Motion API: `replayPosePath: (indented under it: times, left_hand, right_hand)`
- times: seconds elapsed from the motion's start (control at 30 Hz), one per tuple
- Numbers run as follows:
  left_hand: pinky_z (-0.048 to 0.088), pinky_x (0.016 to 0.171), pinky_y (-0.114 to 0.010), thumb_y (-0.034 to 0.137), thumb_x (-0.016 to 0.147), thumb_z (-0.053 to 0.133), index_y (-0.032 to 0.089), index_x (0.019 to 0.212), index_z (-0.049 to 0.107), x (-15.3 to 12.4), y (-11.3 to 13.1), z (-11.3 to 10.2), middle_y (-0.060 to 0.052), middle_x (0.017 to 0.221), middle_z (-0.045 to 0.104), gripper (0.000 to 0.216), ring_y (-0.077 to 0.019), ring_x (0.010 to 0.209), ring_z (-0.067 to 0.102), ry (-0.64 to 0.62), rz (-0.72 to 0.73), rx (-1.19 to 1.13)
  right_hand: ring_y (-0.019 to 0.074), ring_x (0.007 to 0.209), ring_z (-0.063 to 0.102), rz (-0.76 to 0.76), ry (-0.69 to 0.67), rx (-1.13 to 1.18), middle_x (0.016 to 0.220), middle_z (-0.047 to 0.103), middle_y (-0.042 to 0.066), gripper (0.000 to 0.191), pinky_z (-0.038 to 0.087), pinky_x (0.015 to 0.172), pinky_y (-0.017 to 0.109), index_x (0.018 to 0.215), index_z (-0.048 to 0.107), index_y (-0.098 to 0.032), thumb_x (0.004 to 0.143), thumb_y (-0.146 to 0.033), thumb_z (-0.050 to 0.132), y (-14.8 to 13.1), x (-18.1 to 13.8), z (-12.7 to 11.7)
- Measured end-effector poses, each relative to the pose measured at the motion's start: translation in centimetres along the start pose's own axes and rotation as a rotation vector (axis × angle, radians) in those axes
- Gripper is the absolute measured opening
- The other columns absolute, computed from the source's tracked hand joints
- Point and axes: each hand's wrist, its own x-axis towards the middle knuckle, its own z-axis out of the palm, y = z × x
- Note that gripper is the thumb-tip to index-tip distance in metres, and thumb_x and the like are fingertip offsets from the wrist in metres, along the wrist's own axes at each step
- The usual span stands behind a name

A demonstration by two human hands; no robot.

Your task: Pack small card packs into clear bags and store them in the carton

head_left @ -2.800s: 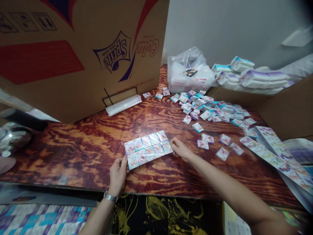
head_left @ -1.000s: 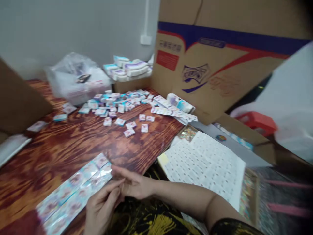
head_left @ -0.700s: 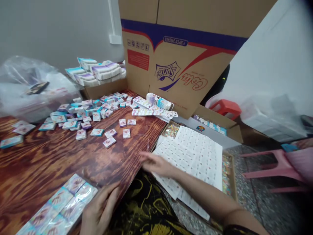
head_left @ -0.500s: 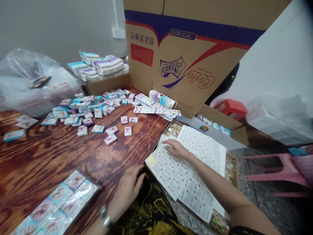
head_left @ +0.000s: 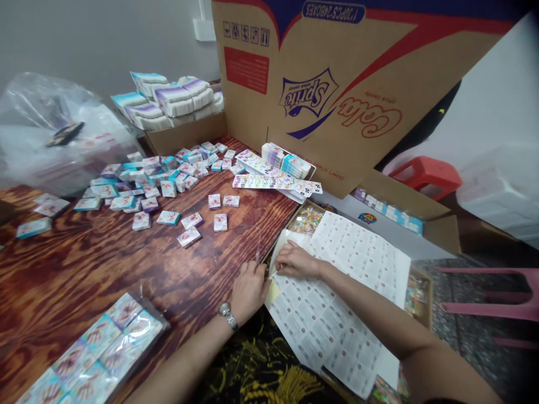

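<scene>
Both my hands meet at the left edge of a white sheet of small printed labels (head_left: 349,292) lying in a tray beside the table. My left hand (head_left: 249,289), with a wristwatch, has its fingers curled at the sheet's corner. My right hand (head_left: 297,261) rests on the sheet, fingers bent and pinching at its edge. Whether a label is held is too small to see. A clear-wrapped pack of small boxes (head_left: 95,350) lies on the wooden table (head_left: 84,264) at the lower left, away from both hands.
Several loose small boxes (head_left: 168,185) are scattered across the table. Strips of printed cards (head_left: 273,179) lie near a large cardboard box (head_left: 337,90). A plastic bag (head_left: 54,140) sits far left. Stacked packs (head_left: 168,101) stand behind. Red (head_left: 425,174) and pink (head_left: 492,303) stools stand to the right.
I let go of the wrapped pack and turned right. My right hand went to the label sheet, then my left hand followed to its edge.
</scene>
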Motion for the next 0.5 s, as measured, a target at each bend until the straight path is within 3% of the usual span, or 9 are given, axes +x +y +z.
replayPosePath:
  times: [0.1, 0.23, 0.37, 0.5]
  left_hand:
    - [0.039, 0.091, -0.040, 0.026, 0.083, 0.047, 0.018, 0.099, 0.062, 0.7, 0.3, 0.1, -0.009, 0.100, 0.062, 0.023, -0.0251, 0.101, 0.054, -0.074, -0.005, -0.148]
    - [0.046, 0.077, -0.030, 0.027, 0.082, 0.047, 0.017, 0.092, 0.064, 1.5, -0.1, 0.6, -0.006, 0.092, 0.068, 0.023, -0.0184, 0.084, 0.061, -0.167, -0.056, -0.427]
    - [0.047, 0.066, -0.027, 0.033, 0.079, 0.048, 0.011, 0.093, 0.059, 1.5, -0.3, 1.5, -0.007, 0.082, 0.067, 0.028, -0.0160, 0.072, 0.061, -0.166, -0.181, -0.672]
    - [0.044, 0.059, -0.024, 0.036, 0.073, 0.057, 0.012, 0.106, 0.049, 1.3, -0.1, 2.0, 0.001, 0.068, 0.059, 0.041, -0.0116, 0.060, 0.056, -0.096, -0.272, -0.834]
  right_hand:
    - [0.0163, 0.089, 0.055, -0.039, 0.047, 0.022, 0.086, 0.063, 0.002, 0.018, 0.019, 0.102, 0.046, 0.087, 0.062, -0.021, 0.089, -0.035, 0.050, -0.2, -0.9, -0.9]
    - [0.0176, 0.092, 0.053, -0.070, 0.186, -0.069, 0.090, 0.062, 0.004, 0.024, 0.017, 0.104, 0.048, 0.103, 0.062, -0.024, 0.092, -0.037, 0.046, -1.0, -1.7, -0.8]
    - [0.0153, 0.089, 0.054, -0.120, 0.305, -0.105, 0.092, 0.063, 0.003, 0.027, 0.016, 0.105, 0.049, 0.113, 0.060, -0.026, 0.092, -0.036, 0.046, -1.3, -2.1, 1.0]
    - [0.0137, 0.088, 0.056, -0.134, 0.373, -0.113, 0.092, 0.064, 0.002, 0.024, 0.020, 0.105, 0.048, 0.109, 0.062, -0.027, 0.093, -0.034, 0.045, -1.4, -2.4, 2.5]
